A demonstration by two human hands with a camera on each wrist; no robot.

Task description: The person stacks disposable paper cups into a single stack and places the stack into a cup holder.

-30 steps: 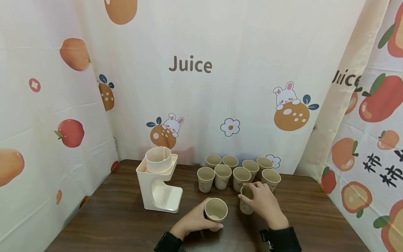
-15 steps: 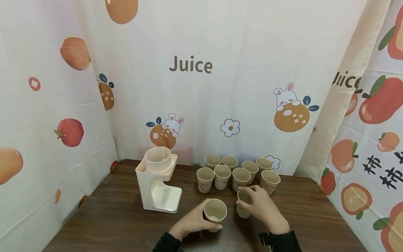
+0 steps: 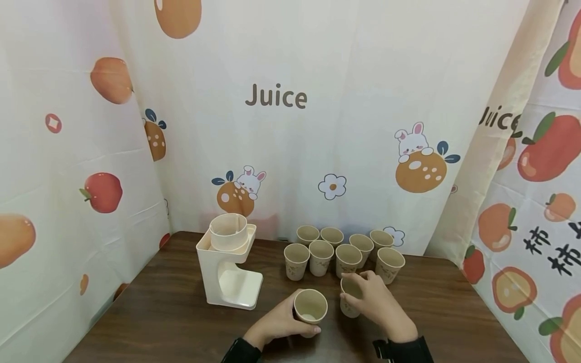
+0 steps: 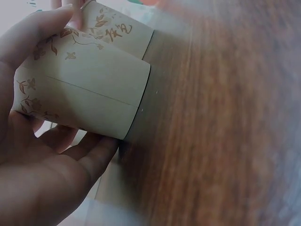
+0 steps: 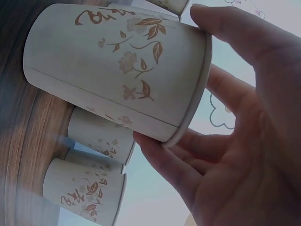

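Around the side of a beige paper cup [image 3: 311, 305], near the front of the table, curl the fingers and thumb of my left hand [image 3: 279, 322]. The left wrist view shows that cup's flower-printed wall [image 4: 87, 82] with its base at the wood. Just to the right, my right hand [image 3: 380, 307] pinches a second paper cup [image 3: 348, 308] near its rim from above. Thumb and fingers on opposite sides of that rim show in the right wrist view, where brown leaf print covers the cup [image 5: 117, 70]. Both cups stand close together, mouths up.
Several more paper cups [image 3: 296, 263] stand upright in two rows behind my hands. A cream-coloured stand with a round cup-like top [image 3: 228, 233] is at the left. Brown wooden table [image 3: 159, 322] lies beneath, with a fruit-printed curtain [image 3: 290, 141] behind it.
My right hand has shifted its cup slightly left and toward me, away from the rows and nearer the other held cup. The left hand stays about where it was.
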